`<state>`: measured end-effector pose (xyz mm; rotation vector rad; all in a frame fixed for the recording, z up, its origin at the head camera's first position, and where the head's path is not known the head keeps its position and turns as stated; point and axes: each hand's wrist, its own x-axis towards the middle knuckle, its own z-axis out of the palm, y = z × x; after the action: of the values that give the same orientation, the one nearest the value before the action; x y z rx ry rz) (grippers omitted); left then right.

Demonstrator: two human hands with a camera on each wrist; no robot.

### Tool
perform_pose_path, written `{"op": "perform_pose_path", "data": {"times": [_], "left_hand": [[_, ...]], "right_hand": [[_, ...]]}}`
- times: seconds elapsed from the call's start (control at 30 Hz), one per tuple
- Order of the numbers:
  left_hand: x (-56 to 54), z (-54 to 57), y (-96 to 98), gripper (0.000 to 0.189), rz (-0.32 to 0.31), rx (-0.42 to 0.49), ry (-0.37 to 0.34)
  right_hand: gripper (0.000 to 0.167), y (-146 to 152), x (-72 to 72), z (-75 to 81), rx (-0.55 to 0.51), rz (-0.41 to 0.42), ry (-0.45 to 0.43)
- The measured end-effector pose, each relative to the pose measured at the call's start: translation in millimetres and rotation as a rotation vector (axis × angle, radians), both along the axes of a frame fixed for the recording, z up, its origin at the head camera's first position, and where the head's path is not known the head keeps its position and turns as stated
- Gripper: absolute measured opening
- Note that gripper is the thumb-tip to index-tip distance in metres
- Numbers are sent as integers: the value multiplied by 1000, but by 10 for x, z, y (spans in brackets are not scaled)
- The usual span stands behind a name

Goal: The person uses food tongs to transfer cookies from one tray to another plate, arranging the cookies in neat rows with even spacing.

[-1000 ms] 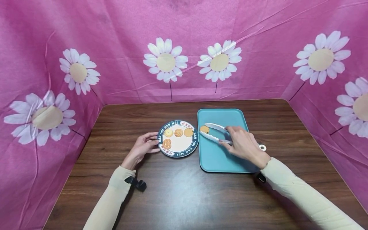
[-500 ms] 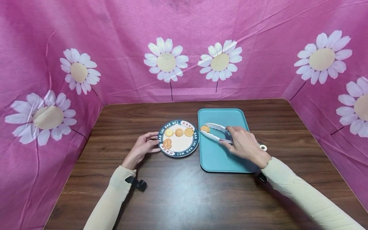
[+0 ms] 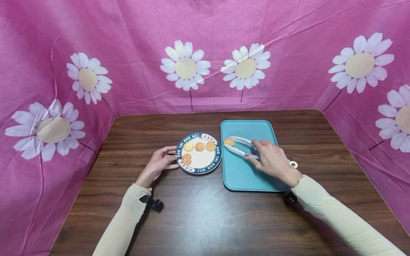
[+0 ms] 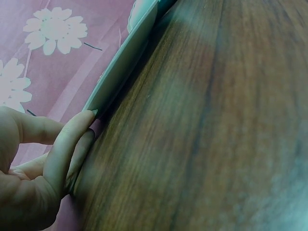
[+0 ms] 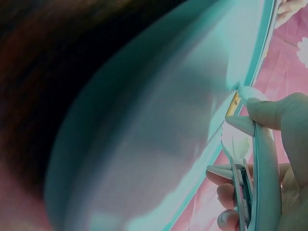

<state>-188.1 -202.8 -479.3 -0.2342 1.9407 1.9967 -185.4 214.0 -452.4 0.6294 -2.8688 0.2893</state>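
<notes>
My right hand [image 3: 272,158] grips metal tongs [image 3: 235,150] over the blue tray [image 3: 250,177]. The arms of the tongs lie spread, their tips on either side of a round cookie [image 3: 229,143] near the tray's left edge. In the right wrist view, part of that cookie [image 5: 233,105] shows between the tips. My left hand [image 3: 160,161] touches the left rim of a round plate [image 3: 205,169] with relaxed fingers. On the plate are a pretzel-shaped cookie [image 3: 186,159], a pale cookie [image 3: 188,147], a swirled cookie [image 3: 199,146] and a round cookie [image 3: 210,146].
The plate and tray lie side by side on a dark wooden table [image 3: 198,220], their edges close together. A pink cloth [image 3: 137,53] with daisies hangs behind and at both sides. The ring end [image 3: 293,164] of the tongs sticks out past my right hand.
</notes>
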Motion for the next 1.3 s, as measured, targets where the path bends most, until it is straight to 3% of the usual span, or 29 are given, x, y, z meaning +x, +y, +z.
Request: {"op": "perform_pose_path", "data": {"times": [0.4,0.67,1.3], "left_hand": [[5,17,-15,51,-9,1,7],[-12,0,-8,50,2,-3,4],[3,-11,-6,51,-2,7,9]], "right_hand": [[60,-19,18,20,-8,-4,-3],[59,-33,34,85,-37,9,55],[64,-246,205,197,-11,63,97]]}}
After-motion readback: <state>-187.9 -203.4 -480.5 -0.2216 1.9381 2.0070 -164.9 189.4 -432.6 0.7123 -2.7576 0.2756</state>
